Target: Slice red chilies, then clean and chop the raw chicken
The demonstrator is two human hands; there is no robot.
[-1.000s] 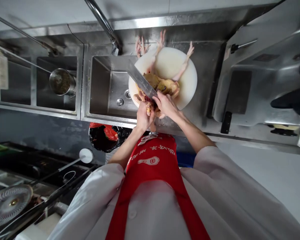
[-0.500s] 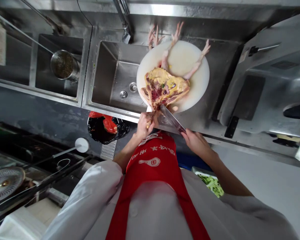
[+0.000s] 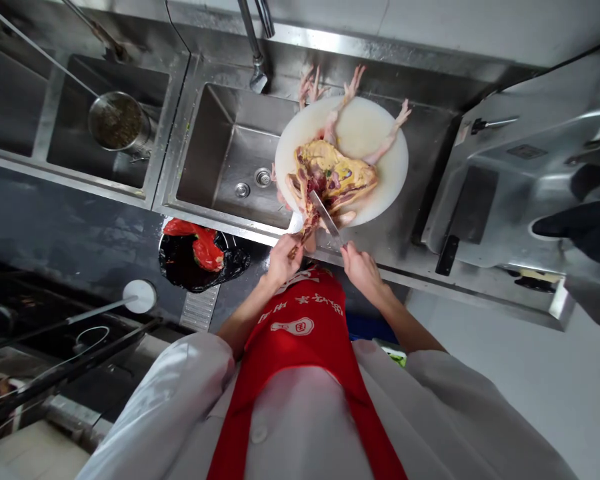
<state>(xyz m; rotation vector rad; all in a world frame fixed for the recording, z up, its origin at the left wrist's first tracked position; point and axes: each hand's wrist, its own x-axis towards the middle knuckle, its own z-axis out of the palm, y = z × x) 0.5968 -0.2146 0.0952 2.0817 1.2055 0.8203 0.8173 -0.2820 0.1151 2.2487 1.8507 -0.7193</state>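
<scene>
Compared with half a second ago, the knife (image 3: 329, 221) is brought further in: its tip, then seen at the base of the neck, is now placed over the reddish cavity of the opened bird (image 3: 336, 167). The right hand (image 3: 363, 270) is moved closer to the left, and the blade is angled more steeply away from the apron (image 3: 300, 320). The bird is left spread on the round white cutting board (image 3: 355, 137), its legs pointed towards the wall. More of the greens (image 3: 399, 359) is now covered by the right sleeve (image 3: 445, 380).

The knife handle is gripped by closed fingers of the right hand. The neck end of the bird is clasped in the left hand (image 3: 284, 260), its fingers curled round it near the front edge of the sink (image 3: 215, 213).
</scene>
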